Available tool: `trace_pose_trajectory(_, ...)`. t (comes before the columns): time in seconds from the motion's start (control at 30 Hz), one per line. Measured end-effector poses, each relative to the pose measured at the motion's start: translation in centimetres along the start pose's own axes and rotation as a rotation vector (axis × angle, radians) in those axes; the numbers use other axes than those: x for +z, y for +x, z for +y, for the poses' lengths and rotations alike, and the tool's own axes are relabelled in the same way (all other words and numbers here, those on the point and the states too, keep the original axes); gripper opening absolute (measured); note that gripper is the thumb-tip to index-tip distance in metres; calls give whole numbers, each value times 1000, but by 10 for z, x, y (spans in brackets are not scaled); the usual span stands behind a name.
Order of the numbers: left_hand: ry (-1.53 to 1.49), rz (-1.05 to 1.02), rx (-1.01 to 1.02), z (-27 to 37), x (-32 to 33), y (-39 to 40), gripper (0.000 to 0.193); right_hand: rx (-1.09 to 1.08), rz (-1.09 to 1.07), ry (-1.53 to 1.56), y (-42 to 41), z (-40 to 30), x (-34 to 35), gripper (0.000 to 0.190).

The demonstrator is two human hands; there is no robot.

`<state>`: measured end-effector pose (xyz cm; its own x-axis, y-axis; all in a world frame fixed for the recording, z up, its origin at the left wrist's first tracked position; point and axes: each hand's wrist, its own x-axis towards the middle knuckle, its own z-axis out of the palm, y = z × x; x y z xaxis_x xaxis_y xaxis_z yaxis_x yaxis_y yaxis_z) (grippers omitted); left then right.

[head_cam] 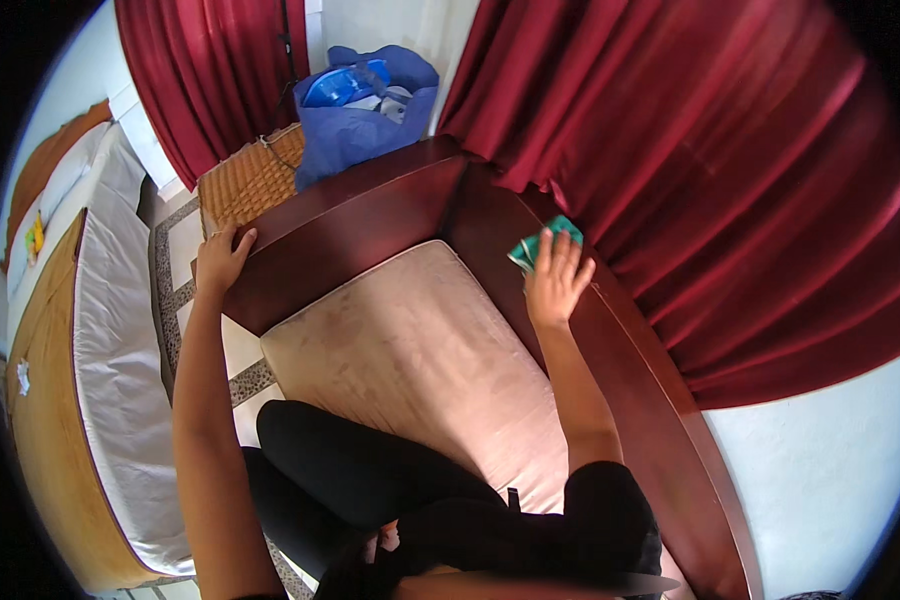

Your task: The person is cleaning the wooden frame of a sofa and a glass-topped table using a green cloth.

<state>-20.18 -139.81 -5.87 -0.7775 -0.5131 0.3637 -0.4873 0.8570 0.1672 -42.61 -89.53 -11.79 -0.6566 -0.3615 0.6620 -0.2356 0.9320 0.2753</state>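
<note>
My right hand (559, 281) presses a folded green cloth (562, 225) against the top of the dark red-brown wooden backrest (630, 360) of a sofa. The cloth shows a pale edge, and part of it is hidden under my fingers. On the front end of the wooden armrest (345, 217) rests my left hand (223, 259), holding no object, with its thumb apart from the fingers. Between backrest and armrest lies a beige seat cushion (420, 337), with one of my knees at its edge.
Dark red curtains (720, 187) hang right behind the backrest. Beyond the armrest, a blue bag (367, 131) full of things stands by a woven straw item (251, 180). To the left is a bed (120, 337) with white bedding and a wooden board. The floor (244, 352) is tiled.
</note>
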Motion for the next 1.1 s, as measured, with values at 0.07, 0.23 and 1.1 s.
trace_pose_trajectory(0.07,-59,69,44,12,-4,-2,57,-120,-27,-62,30,-35,26,61)
trace_pose_trajectory(0.23,-162,-105,-29,31,-27,6,58,-451,-121,-196,25,-103,107,59)
trace_pose_trajectory(1.1,-1473,-1770,446,403,-137,-271,77,-286,-290,244,67,25,-27,82)
